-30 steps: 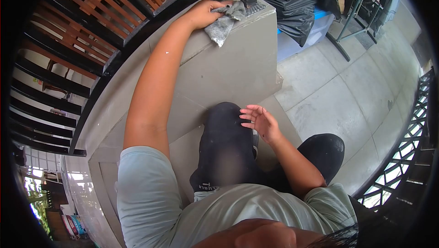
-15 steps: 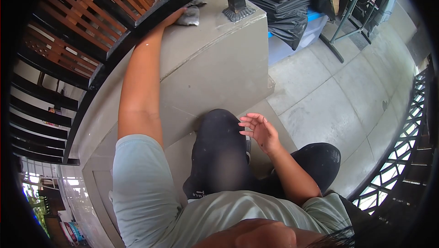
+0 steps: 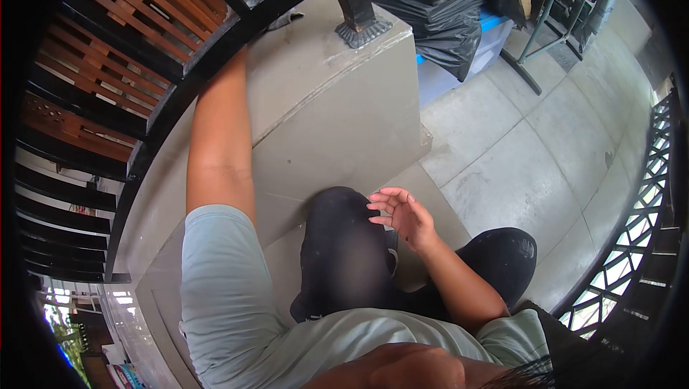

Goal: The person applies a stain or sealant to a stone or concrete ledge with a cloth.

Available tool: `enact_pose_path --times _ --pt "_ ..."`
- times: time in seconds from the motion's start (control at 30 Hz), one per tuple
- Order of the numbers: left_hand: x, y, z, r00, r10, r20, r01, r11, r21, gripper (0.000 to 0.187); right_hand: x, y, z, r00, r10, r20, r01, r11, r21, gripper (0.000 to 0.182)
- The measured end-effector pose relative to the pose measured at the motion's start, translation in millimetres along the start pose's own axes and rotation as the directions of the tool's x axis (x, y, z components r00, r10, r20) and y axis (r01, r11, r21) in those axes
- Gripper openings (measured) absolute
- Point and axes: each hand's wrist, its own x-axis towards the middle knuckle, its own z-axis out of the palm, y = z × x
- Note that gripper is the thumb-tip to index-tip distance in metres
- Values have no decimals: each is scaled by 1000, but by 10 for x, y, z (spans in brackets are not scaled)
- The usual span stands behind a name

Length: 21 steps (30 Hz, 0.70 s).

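Observation:
My left forearm [image 3: 222, 120] stretches forward over the grey painted ledge [image 3: 301, 66] and passes under the black metal railing [image 3: 215, 52]. The railing hides my left hand, so its fingers do not show. Just beyond the bar, part of a grey cloth [image 3: 286, 21] lies on the ledge; whether the hand touches it cannot be seen. My right hand [image 3: 405, 218] hovers beside my bent knee [image 3: 334, 224], palm turned up, fingers apart and slightly curled, holding nothing.
A metal railing post [image 3: 355, 12] stands on the ledge's corner. Behind it, black plastic bags [image 3: 452, 16] rest over a blue-rimmed bin [image 3: 459, 73]. A folded metal-legged frame [image 3: 552, 23] stands on the tiled floor [image 3: 517, 159]. Brown wooden slats [image 3: 136, 30] lie past the railing.
My left hand has slid further behind the railing and out of sight, and less of the cloth shows. The view has shifted slightly. My right hand keeps nearly the same pose.

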Motion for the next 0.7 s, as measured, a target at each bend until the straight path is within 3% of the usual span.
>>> enact_pose_path --times 0.3,0.4,0.5,0.63,0.7 --pt "-455 442 -138 996 31 87 -57 949 311 56 69 88 -22 999 44 -9 -45 996 -77 61" --pt "-544 379 -102 980 159 118 -185 948 260 58 105 107 -29 999 35 -1 -35 998 -57 57" --pt "-1048 739 -407 948 75 308 -69 997 -30 61 134 95 22 1000 28 -5 -28 1000 -13 55" --pt "-1705 945 -765 926 227 302 -244 969 21 66 149 153 60 999 41 4 -41 999 19 55" --pt "-1935 1071 -925 927 201 317 -223 974 36 64 115 191 76 998 63 -5 -63 998 -24 57"
